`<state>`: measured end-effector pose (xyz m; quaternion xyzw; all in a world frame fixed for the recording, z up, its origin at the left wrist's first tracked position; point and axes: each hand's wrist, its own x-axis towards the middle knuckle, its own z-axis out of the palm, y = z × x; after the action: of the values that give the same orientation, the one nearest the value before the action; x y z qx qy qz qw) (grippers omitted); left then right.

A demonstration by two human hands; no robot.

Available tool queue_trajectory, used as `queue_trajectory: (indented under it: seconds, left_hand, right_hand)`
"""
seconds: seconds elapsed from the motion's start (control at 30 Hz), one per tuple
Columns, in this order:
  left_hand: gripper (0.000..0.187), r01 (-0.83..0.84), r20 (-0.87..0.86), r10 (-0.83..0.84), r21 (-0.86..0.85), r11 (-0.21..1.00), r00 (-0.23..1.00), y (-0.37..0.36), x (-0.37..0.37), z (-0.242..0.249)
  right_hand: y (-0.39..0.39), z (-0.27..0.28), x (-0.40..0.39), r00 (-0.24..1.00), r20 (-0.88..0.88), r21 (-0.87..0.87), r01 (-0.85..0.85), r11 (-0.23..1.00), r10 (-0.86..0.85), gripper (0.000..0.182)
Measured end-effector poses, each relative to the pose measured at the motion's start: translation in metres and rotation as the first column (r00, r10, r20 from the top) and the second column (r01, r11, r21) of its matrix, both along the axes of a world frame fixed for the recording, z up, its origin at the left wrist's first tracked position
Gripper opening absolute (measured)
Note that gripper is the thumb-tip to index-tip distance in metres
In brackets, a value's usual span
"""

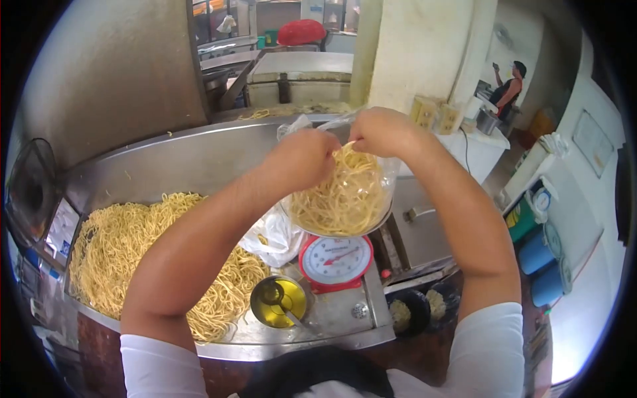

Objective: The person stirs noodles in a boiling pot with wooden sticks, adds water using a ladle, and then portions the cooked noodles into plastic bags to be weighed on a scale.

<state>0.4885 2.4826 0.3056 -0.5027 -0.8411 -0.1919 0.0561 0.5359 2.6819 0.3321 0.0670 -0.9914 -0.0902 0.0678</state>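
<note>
A clear plastic bag (385, 176) filled with yellow noodles (342, 192) rests on the round pan of a red dial scale (337, 260). My left hand (306, 156) is closed on the left side of the bag's mouth. Opposite it, my right hand (381, 132) grips the bag's upper edge, with noodles showing just below the fingers. Left of the scale lies a crumpled white plastic bag (275, 235). In front of that stands a metal bowl (279, 302) of yellow liquid with a ladle (290, 315) in it.
A large heap of noodles (142, 249) covers the left of the steel counter (265, 341). A fan (33, 192) stands at far left. Blue containers (544, 265) and dark bins (415, 312) sit at right. Another person (509, 89) stands in the far right background.
</note>
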Motion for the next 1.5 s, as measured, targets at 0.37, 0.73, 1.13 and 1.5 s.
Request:
queue_trajectory:
  seconds: [0.37, 0.73, 1.13, 1.5]
  left_hand:
    - [0.026, -0.122, 0.69, -0.558, 0.672, 0.73, 0.462, 0.06, 0.002, -0.009]
    - [0.026, -0.404, 0.495, -0.49, 0.869, 0.285, 0.718, -0.044, -0.085, 0.196]
    - [0.019, -0.756, 0.262, 0.859, 0.624, 0.197, 0.44, -0.537, -0.264, 0.13]
    - [0.054, -0.468, 0.432, 0.407, 0.039, 0.883, 0.805, -0.343, -0.194, -0.034]
  right_hand:
    - [-0.016, 0.06, 0.021, 0.961, -0.266, -0.809, -0.178, 0.561, -0.079, 0.028]
    - [-0.041, 0.014, 0.036, 0.98, 0.172, -0.921, 0.123, 0.37, 0.101, 0.03]
    - [0.03, -0.004, 0.012, 0.929, 0.211, -0.69, 0.363, 0.626, -0.305, 0.024]
    - [-0.03, -0.008, 0.017, 0.782, -0.133, 0.162, 0.623, 0.765, -0.609, 0.037]
